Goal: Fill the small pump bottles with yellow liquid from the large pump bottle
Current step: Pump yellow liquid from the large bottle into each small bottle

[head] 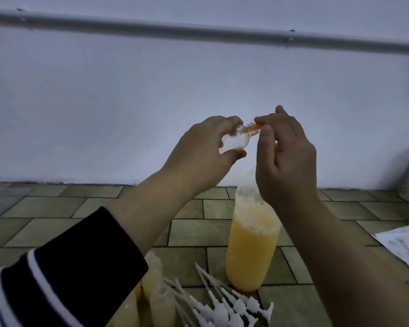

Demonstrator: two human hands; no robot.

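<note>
My left hand [206,147] grips a small clear bottle [72,143], held up and tilted with its neck pointing right. My right hand [286,159] pinches a thin orange spout [324,126] that reaches into that neck. Below my right hand stands the large bottle [252,246], more than half full of foamy yellow liquid, its top hidden behind my wrist. Several small bottles [156,296] filled with yellow liquid stand at the bottom, left of the large one.
Several white pump heads with long dip tubes [224,303] lie loose on the tiled floor [57,208] in front of the large bottle. A white wall [128,102] with a grey pipe [198,31] rises behind. White paper [401,244] lies at right.
</note>
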